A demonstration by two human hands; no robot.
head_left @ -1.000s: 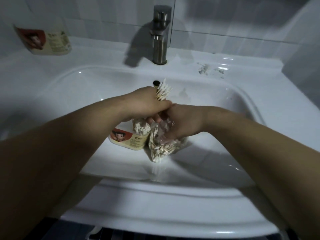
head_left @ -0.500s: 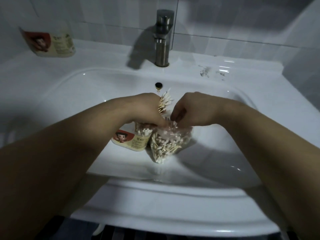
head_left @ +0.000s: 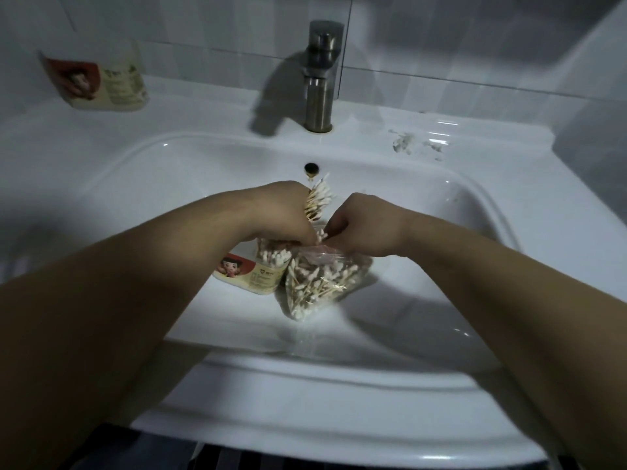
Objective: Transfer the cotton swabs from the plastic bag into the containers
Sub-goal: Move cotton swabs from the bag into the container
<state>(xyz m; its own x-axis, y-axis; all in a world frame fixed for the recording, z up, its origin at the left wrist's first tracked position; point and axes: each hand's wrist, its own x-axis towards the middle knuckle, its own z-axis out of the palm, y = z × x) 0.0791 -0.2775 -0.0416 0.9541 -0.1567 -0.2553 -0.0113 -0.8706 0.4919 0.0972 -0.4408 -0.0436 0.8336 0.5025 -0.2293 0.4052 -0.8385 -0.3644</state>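
Mid-transfer at frame centre: our left hand clutches a bunch of cotton swabs, while our right hand pinches swabs at the plastic bag mouth. Next, we reckon, they go upright into the container just left.

Single head-worn wide-angle view, looking forward and down, close over the sink
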